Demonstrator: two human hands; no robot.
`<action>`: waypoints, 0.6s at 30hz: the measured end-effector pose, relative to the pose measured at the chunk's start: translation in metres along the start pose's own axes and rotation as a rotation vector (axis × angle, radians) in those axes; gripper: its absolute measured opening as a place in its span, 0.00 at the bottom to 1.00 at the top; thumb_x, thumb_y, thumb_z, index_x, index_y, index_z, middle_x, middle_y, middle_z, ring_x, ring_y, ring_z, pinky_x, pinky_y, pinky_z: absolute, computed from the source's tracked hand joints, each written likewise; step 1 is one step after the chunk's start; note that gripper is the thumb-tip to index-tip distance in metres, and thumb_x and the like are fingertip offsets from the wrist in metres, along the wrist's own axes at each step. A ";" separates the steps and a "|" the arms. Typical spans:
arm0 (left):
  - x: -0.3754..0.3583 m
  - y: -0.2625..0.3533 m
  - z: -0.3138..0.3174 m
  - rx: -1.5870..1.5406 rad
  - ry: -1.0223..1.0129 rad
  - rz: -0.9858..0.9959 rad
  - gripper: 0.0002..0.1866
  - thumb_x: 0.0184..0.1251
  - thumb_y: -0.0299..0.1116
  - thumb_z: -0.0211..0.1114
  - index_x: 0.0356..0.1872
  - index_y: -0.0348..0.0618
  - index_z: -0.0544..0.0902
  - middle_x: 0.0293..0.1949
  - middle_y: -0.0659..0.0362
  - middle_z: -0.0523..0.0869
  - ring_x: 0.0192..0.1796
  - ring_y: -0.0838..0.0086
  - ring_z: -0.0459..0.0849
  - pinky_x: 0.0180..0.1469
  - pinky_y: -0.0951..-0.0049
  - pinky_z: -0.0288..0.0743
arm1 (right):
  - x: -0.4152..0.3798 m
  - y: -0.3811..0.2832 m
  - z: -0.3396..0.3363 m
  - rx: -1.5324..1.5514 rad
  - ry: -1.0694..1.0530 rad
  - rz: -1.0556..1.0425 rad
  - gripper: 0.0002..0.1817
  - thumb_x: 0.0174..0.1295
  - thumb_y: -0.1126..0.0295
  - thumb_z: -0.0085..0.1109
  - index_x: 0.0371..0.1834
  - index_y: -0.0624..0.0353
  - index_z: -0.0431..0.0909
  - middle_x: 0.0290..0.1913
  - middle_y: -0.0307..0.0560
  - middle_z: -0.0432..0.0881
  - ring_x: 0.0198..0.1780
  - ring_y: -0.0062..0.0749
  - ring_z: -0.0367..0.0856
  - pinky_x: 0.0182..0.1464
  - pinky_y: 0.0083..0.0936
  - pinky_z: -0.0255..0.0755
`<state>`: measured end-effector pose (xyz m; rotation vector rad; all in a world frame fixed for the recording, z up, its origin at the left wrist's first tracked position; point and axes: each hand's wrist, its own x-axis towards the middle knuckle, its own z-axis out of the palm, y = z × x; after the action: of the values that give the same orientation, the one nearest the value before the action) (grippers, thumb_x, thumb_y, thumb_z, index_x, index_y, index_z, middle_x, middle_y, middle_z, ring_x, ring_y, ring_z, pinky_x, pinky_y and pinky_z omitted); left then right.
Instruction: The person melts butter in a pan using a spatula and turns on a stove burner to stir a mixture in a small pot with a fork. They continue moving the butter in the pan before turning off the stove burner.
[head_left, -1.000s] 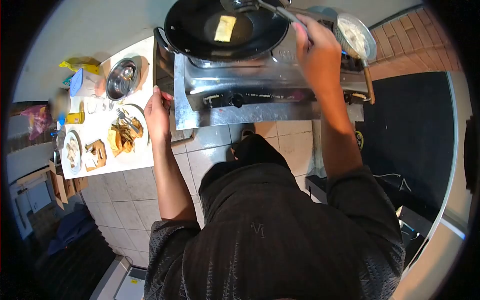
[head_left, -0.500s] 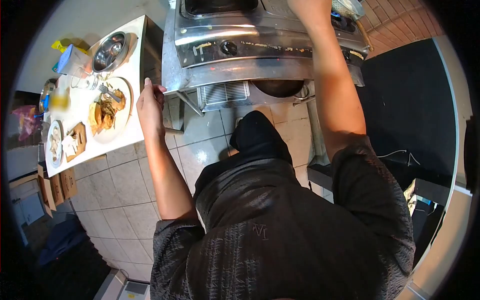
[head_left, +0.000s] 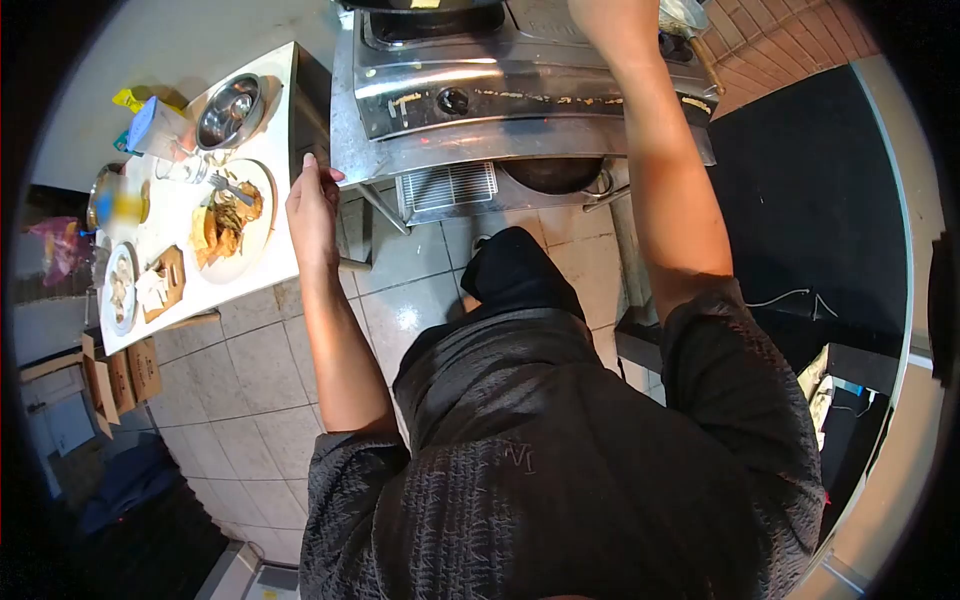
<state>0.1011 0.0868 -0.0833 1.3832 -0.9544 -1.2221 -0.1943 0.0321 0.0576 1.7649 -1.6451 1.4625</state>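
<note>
My left hand point(head_left: 314, 212) hangs between the white table and the left corner of the steel stove stand point(head_left: 400, 160). Its thumb points up, and its loosely bent fingers reach the stand's corner, with no object showing in them. My right hand point(head_left: 615, 22) is over the right side of the gas stove point(head_left: 540, 100); the top edge of the view cuts off its fingers. A dark pan point(head_left: 465, 4) with a pale yellow piece in it shows partly above the left burner. Below it, a black knob point(head_left: 453, 100) sits on the stove front.
On the white table point(head_left: 255, 262) at the left are a plate point(head_left: 262, 225) of food with a fork, a steel bowl point(head_left: 230, 112) and a small dish point(head_left: 120, 290). A wire rack point(head_left: 450, 186) and a dark pan point(head_left: 552, 174) lie under the stove. Cardboard boxes point(head_left: 125, 375) stand lower left.
The view has shifted slightly, so the stove sits a little lower and the pan edge now shows at the top. Both hands stay in nearly the same places.
</note>
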 end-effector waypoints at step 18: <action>0.100 0.122 0.072 0.007 0.080 -0.009 0.21 0.70 0.46 0.50 0.23 0.41 0.76 0.16 0.71 0.62 0.18 0.87 0.55 0.21 0.82 0.45 | 0.046 0.068 0.033 0.153 -0.175 0.149 0.08 0.58 0.72 0.56 0.37 0.64 0.79 0.31 0.57 0.81 0.33 0.51 0.80 0.35 0.34 0.73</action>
<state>0.0549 -0.0443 0.0207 1.4320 -0.8988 -1.1624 -0.2471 -0.0389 0.0547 1.9389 -1.8298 1.5757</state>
